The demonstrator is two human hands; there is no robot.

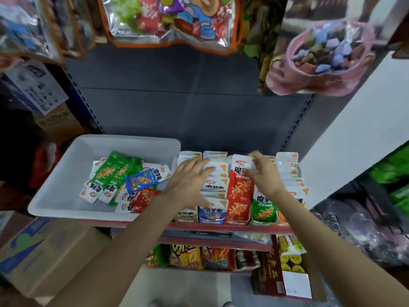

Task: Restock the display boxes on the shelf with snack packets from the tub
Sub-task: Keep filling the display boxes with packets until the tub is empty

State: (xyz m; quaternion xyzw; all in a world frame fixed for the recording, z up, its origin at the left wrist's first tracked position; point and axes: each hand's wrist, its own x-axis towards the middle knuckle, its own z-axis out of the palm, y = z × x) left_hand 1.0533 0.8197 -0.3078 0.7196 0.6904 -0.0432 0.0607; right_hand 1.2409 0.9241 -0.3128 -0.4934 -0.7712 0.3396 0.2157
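Note:
A white plastic tub (66, 173) sits on the shelf at the left, holding several loose green, blue and red snack packets (124, 180). To its right stands a row of display boxes: a blue one (212, 216), a red one (238, 214) and a green one (264, 214), each packed with upright packets. My left hand (188, 182) lies flat with straight fingers on the packets in the blue box. My right hand (263, 173) has curled fingers on the tops of the packets at the back of the red box.
The red shelf edge (221, 227) runs below the boxes. A lower shelf holds chip bags (186, 257) and a brown carton (269, 275). Cardboard boxes (51, 251) stand at the lower left. Bags of sweets (172, 18) hang overhead. A white wall (354, 129) is at the right.

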